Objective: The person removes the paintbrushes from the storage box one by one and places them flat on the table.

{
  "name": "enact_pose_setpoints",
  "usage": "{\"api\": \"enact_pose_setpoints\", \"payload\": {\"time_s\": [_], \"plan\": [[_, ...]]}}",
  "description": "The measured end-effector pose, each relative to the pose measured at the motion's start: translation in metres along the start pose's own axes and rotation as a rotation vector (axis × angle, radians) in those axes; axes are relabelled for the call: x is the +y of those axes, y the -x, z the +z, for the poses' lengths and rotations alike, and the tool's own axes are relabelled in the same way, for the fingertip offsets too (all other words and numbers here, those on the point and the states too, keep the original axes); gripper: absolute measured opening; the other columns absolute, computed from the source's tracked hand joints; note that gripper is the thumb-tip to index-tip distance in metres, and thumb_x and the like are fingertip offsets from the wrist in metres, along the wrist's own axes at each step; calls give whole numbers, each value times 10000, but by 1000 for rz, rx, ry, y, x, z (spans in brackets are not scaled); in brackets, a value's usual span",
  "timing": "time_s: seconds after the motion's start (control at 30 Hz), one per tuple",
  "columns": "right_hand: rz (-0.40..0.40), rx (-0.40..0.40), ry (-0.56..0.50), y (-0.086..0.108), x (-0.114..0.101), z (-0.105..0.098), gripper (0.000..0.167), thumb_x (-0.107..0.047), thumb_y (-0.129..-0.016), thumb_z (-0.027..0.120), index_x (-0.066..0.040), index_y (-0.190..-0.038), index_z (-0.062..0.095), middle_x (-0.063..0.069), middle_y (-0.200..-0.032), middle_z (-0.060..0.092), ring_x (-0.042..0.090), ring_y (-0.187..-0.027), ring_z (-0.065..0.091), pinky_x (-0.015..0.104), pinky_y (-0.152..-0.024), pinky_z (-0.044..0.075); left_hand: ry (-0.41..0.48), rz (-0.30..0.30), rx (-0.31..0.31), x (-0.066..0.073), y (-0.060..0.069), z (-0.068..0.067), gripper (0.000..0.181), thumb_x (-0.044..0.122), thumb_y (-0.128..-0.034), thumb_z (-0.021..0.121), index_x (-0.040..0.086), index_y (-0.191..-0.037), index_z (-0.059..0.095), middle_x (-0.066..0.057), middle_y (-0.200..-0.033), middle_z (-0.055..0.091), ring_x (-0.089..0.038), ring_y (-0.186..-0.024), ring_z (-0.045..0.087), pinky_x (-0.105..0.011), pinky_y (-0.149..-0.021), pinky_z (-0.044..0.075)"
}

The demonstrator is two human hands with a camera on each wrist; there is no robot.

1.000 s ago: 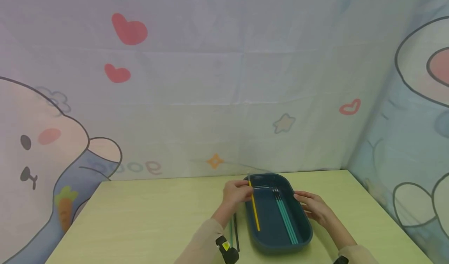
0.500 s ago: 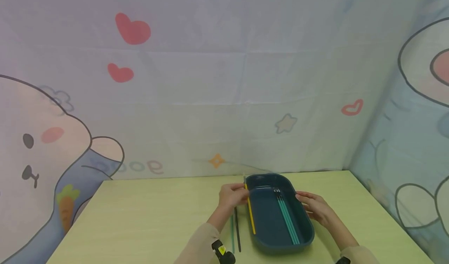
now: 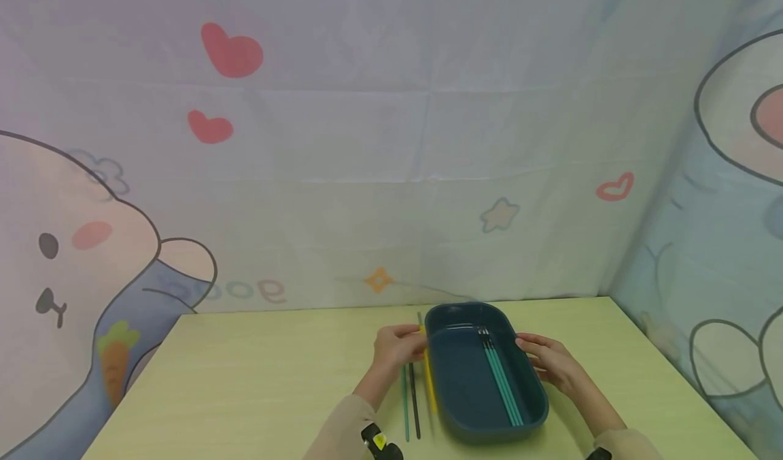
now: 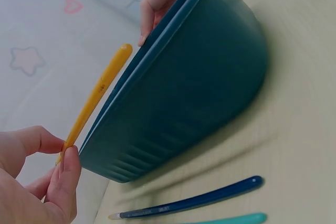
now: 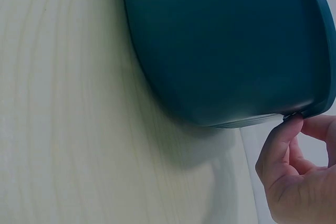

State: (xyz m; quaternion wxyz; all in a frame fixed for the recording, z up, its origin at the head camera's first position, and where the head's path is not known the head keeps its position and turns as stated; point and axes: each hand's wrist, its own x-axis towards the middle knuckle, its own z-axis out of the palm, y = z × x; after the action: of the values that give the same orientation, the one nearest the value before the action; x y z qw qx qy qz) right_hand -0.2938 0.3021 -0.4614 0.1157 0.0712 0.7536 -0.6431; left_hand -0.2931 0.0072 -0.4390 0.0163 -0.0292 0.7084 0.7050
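Thumb and fingers of my left hand (image 3: 394, 351) pinch a yellow-handled paintbrush (image 4: 97, 95) just outside the left wall of a dark teal basin (image 3: 465, 392). The brush is raised above the table, its handle end toward me. With thumb and forefinger my right hand (image 5: 296, 182) grips the basin's right rim. Several teal-handled paintbrushes (image 3: 503, 388) lie side by side inside the basin, toward its right. Left of the basin, a dark blue paintbrush (image 4: 194, 200) and a teal paintbrush (image 3: 405, 405) lie on the table.
A pale yellow wood-grain table (image 3: 263, 378) carries everything. Behind it hangs a printed cloth backdrop (image 3: 342, 140) with hearts and cartoon animals, and another cloth side stands at the right.
My left hand has moved left with the yellow paintbrush, from over the basin's inside to outside its left wall. My right hand stays at the rim.
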Motion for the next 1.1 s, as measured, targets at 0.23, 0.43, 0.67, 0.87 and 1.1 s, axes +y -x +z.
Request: {"api": "enact_pose_setpoints", "payload": {"time_s": [0.23, 0.43, 0.67, 0.87, 1.1], "plan": [[-3, 3, -3, 0, 0, 0, 615, -328, -940, 602, 30, -1403, 414, -62, -992, 660, 89, -838, 657, 220, -665, 564, -42, 2, -10, -5, -1, -9, 443, 5, -729, 599, -71, -1163, 651, -188, -932, 730, -77, -562, 622, -280, -598, 605], [-5, 1, 3, 0, 1, 0, 606, -327, -945, 593, 30, -1402, 414, -60, -995, 659, 92, -840, 657, 223, -668, 564, -37, -24, 3, -9, -2, -13, 450, -2, -722, 600, -86, -1162, 644, -158, -880, 726, -67, -564, 605, -253, -581, 597], [-6, -9, -3, 1, 0, -1, 617, -327, -952, 583, 36, -1414, 393, -63, -987, 666, 86, -838, 658, 223, -679, 566, -60, -30, 31, -16, -2, -18, 453, -7, -710, 587, -82, -1151, 653, -177, -908, 732, -61, -537, 611, -246, -561, 594], [-6, -11, -2, 1, -1, -1, 612, -327, -953, 580, 32, -1414, 396, -60, -995, 663, 89, -838, 661, 224, -675, 567, -37, -40, 61, -21, -3, -23, 409, -13, -718, 644, -94, -1118, 665, -187, -890, 731, -70, -571, 624, -234, -546, 587], [-4, -18, -10, 1, 0, -2, 620, -327, -952, 583, 32, -1418, 388, -63, -1006, 662, 84, -847, 658, 225, -679, 566, -76, -40, 69, -26, -4, -29, 409, -28, -720, 622, -93, -1121, 662, -173, -847, 727, -82, -583, 629, -253, -563, 597]]}}
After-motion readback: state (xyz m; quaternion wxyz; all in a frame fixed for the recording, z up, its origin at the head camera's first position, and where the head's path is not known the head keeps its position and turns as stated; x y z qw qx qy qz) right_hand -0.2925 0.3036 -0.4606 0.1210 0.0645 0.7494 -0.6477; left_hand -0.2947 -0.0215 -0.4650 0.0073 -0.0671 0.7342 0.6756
